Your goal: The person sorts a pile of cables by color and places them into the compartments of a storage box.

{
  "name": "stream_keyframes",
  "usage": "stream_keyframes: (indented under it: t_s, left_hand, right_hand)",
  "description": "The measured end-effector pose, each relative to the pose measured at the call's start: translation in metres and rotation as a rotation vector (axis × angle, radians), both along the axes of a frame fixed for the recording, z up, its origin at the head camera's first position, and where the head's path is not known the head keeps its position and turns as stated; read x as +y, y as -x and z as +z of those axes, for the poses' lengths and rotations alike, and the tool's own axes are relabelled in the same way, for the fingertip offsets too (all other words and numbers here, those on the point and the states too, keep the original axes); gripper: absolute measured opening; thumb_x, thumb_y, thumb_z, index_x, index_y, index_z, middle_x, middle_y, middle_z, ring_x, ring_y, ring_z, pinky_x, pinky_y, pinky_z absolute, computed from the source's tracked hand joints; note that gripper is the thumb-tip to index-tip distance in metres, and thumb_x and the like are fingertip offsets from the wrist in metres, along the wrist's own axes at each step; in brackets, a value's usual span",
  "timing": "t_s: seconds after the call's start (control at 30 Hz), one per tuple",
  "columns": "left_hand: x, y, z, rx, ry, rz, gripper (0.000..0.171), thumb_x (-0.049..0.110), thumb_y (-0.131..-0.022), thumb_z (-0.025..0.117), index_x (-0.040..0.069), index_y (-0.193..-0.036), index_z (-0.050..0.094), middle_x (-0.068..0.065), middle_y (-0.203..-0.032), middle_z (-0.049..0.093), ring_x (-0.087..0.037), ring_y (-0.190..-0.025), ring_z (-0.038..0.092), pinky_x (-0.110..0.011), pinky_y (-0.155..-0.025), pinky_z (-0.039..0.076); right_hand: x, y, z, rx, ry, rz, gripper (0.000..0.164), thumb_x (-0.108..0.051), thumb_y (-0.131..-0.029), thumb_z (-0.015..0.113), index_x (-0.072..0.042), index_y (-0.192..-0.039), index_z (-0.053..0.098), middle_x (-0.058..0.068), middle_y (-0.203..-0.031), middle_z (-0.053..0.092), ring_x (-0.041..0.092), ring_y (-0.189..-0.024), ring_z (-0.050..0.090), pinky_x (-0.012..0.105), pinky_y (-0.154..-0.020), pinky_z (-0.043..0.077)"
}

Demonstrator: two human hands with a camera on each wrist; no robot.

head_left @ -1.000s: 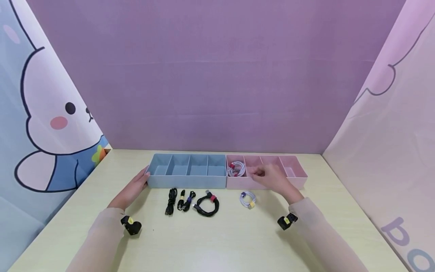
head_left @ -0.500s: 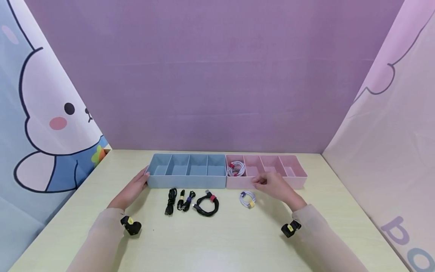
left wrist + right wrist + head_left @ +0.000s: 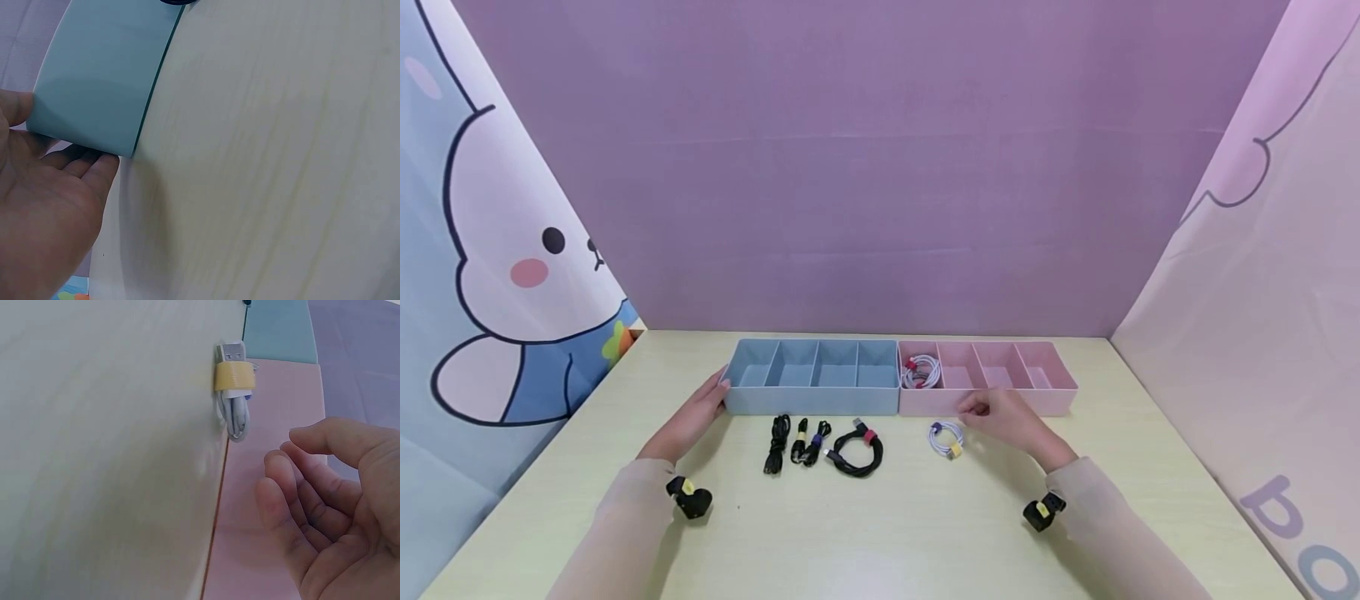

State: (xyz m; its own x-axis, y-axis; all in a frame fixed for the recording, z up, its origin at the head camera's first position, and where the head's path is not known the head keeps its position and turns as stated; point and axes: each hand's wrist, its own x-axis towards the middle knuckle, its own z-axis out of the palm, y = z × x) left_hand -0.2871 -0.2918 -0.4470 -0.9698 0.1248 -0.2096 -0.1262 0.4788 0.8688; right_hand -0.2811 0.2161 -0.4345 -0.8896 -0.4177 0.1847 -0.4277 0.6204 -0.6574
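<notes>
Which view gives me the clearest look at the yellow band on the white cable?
The right wrist view: there the yellow band appears large and unobstructed, wrapped round the white cable by its metal plug. The head view shows it only as a small yellow patch; the left wrist view doesn't show it.

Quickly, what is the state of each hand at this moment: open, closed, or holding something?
Left hand: holding the outer end of the blue box.
Right hand: open, fingers loosely bent, holding nothing.

The long blue divided box (image 3: 812, 402) and long pink divided box (image 3: 927, 405) looked matt plastic; the pale desk (image 3: 865, 533), smooth and wood-grained.
</notes>
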Motion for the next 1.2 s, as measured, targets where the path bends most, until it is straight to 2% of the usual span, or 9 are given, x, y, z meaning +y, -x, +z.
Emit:
stream_keyframes:
  t_s: [0.33,0.5,0.7,0.93,1.2]
  left_hand:
    - [-0.001,0.001,-0.001,-0.003,-0.004,0.005,0.071,0.058,-0.106,0.021,0.025,-0.161,-0.01,-0.011,-0.167,-0.012,-0.038,-0.151,0.001,-0.056,-0.121,0.014]
    - [0.0,0.001,-0.001,-0.013,-0.001,0.01,0.072,0.06,-0.106,0.021,0.025,-0.161,-0.011,-0.011,-0.167,-0.012,-0.038,-0.151,0.002,-0.057,-0.12,0.014]
    - [0.0,0.0,0.0,-0.016,0.005,0.01,0.073,0.06,-0.105,0.021,0.025,-0.161,-0.011,-0.012,-0.167,-0.012,-0.039,-0.151,0.001,-0.057,-0.12,0.015]
    - [0.0,0.0,0.0,-0.015,-0.006,0.007,0.071,0.058,-0.106,0.021,0.026,-0.161,-0.01,-0.012,-0.167,-0.011,-0.039,-0.151,0.001,-0.057,-0.12,0.014]
    - [-0.001,0.0,-0.001,-0.014,-0.005,0.007,0.071,0.059,-0.106,0.021,0.027,-0.161,-0.01,-0.011,-0.167,-0.011,-0.039,-0.151,0.002,-0.058,-0.12,0.014]
  right_hand:
    - [-0.002,-0.002,-0.007,-0.056,0.024,0.017,0.012,0.001,-0.089,0.07,0.0,-0.099,0.076,0.003,-0.094,0.071,0.013,-0.079,0.062,0.024,-0.069,0.057]
    - [-0.004,-0.002,-0.007,-0.053,0.02,0.027,0.011,0.001,-0.088,0.071,0.001,-0.098,0.076,0.003,-0.09,0.071,0.012,-0.076,0.062,0.023,-0.067,0.057]
    - [-0.005,-0.002,-0.011,-0.071,0.014,0.031,0.012,-0.002,-0.087,0.074,0.002,-0.098,0.075,0.003,-0.087,0.07,0.012,-0.071,0.059,0.022,-0.06,0.054]
    - [-0.005,-0.001,-0.014,-0.156,0.035,0.051,0.017,-0.007,-0.088,0.075,0.005,-0.1,0.073,0.004,-0.075,0.065,0.012,-0.056,0.056,0.021,-0.047,0.045]
    - [-0.007,-0.002,-0.013,-0.252,0.03,0.041,0.017,-0.009,-0.091,0.073,0.004,-0.103,0.072,0.004,-0.069,0.064,0.013,-0.055,0.055,0.022,-0.047,0.046]
